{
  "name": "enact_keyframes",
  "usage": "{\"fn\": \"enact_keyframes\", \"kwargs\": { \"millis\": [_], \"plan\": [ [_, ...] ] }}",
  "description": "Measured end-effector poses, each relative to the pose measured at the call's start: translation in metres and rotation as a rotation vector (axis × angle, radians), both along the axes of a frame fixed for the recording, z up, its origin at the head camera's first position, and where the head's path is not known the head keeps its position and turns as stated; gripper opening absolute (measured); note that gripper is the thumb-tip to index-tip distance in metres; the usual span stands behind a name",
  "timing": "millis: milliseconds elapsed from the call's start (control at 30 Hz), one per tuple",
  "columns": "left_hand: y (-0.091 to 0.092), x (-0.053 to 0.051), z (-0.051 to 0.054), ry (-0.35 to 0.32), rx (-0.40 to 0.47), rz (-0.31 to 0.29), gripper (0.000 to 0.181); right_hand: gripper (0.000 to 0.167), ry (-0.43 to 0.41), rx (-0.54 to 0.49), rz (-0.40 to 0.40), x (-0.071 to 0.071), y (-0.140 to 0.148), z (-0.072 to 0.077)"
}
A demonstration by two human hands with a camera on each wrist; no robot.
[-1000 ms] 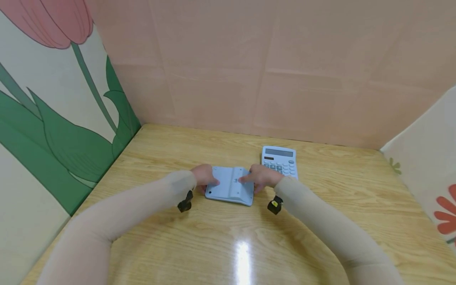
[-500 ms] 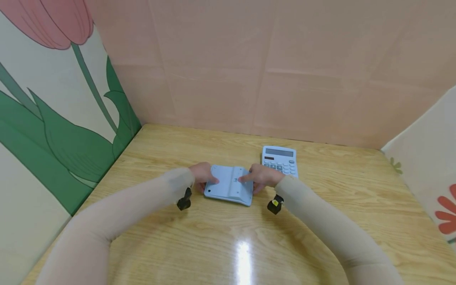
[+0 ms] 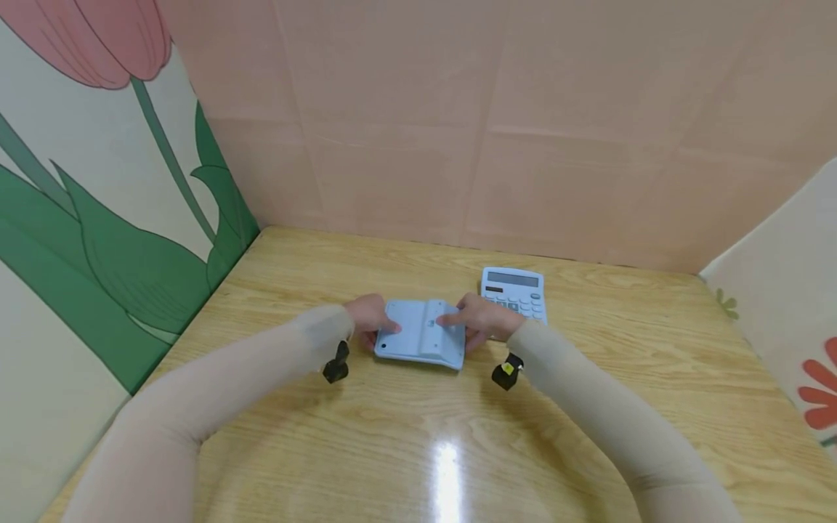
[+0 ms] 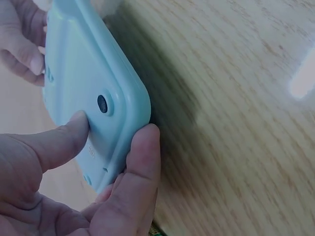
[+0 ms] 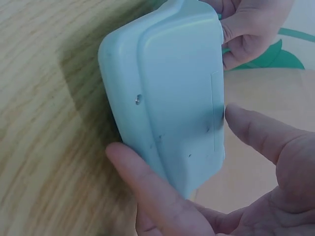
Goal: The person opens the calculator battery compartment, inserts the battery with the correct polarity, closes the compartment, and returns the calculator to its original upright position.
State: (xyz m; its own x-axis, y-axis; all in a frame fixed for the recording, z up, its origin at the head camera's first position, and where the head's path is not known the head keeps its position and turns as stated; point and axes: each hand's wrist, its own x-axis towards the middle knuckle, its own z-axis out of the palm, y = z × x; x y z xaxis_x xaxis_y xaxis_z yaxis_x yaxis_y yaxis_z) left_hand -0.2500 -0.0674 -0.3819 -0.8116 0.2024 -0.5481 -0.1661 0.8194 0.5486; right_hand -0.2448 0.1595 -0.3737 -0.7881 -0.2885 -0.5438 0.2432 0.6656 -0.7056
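Note:
A light-blue calculator is held back side up above the table, its underside with a raised ridge and screw holes showing. My left hand grips its left end, thumb on the back and fingers beneath; in the left wrist view the thumb lies near a round black foot. At the other end my right hand holds it, thumb on the raised part and fingers under the edge. A second light-blue calculator lies face up behind my right hand, which hides its lower keys.
The wooden table ends at a pink back wall. A tulip-patterned panel stands at the left, and a pale panel with a red flower at the right. Small black devices hang at both wrists.
The held calculator has moved slightly away from me along with both hands, and its near edge looks a little higher. The second calculator has stayed in place.

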Motion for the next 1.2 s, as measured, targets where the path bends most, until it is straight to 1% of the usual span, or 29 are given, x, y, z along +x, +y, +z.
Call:
{"fn": "enact_keyframes", "kwargs": {
  "millis": [100, 233, 333, 467, 567, 667, 767, 867, 967, 1067, 1200],
  "plan": [
    [-0.001, -0.001, 0.001, 0.016, 0.013, 0.0, 0.028, 0.057, 0.02, 0.01, -0.021, -0.002, 0.002, 0.002],
    [-0.002, -0.002, 0.004, 0.025, 0.043, 0.005, 0.03, 0.052, 0.027, 0.003, -0.028, -0.003, 0.005, 0.005],
    [-0.002, -0.002, 0.007, 0.032, 0.061, 0.023, 0.032, 0.049, 0.026, -0.008, -0.045, -0.004, 0.007, 0.008],
    [-0.001, -0.001, 0.011, 0.036, 0.067, 0.053, 0.033, 0.051, 0.026, -0.028, -0.066, -0.005, 0.009, 0.01],
    [0.0, 0.0, 0.014, 0.032, 0.076, 0.069, 0.033, 0.048, 0.029, -0.045, -0.054, -0.006, 0.01, 0.011],
    [0.0, 0.001, 0.016, 0.038, 0.08, 0.071, 0.032, 0.044, 0.034, -0.059, -0.045, -0.007, 0.011, 0.012],
    [-0.001, 0.0, 0.018, 0.061, 0.077, 0.071, 0.031, 0.044, 0.038, -0.063, -0.067, -0.008, 0.012, 0.013],
    [-0.003, -0.003, 0.02, 0.087, 0.076, 0.067, 0.029, 0.045, 0.04, -0.07, -0.111, -0.008, 0.011, 0.014],
    [-0.004, -0.006, 0.019, 0.101, 0.085, 0.069, 0.027, 0.042, 0.052, -0.082, -0.131, -0.008, 0.011, 0.015],
    [-0.005, -0.01, 0.017, 0.109, 0.1, 0.071, 0.026, 0.041, 0.073, -0.098, -0.13, -0.01, 0.012, 0.014],
    [-0.008, -0.014, 0.014, 0.149, 0.119, 0.062, 0.026, 0.037, 0.104, -0.12, -0.151, -0.01, 0.012, 0.015]
  ]
}}
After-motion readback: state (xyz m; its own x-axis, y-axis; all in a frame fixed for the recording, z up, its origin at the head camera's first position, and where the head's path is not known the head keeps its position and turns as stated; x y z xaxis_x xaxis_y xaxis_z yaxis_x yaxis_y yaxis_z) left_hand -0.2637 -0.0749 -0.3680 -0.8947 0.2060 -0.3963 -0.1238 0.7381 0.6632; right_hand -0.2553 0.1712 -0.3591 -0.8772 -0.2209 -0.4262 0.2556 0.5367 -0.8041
